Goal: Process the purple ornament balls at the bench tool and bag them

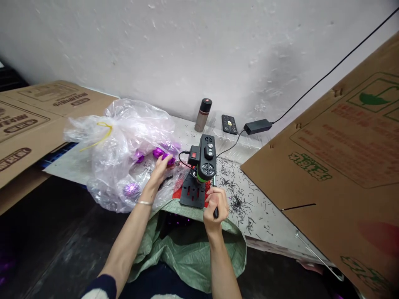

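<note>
My left hand (161, 166) reaches to the shiny purple balls (158, 153) at the mouth of a clear plastic bag (115, 166), its fingertips on one of them. My right hand (216, 204) is wrapped round the black grip of a metal lever (215, 213) on the right side of a small black machine (208, 160). The machine has a red switch and stands on a black slotted plate (192, 192) over something red. Below, a green woven sack (187, 253) hangs open, with purple pieces inside.
Black scraps (237, 201) litter the table (274, 216). Behind the machine are a bottle (203, 115), a phone (229, 124) and a power adapter (258, 126) with its cable. Cardboard boxes stand left (40, 108) and right (336, 166).
</note>
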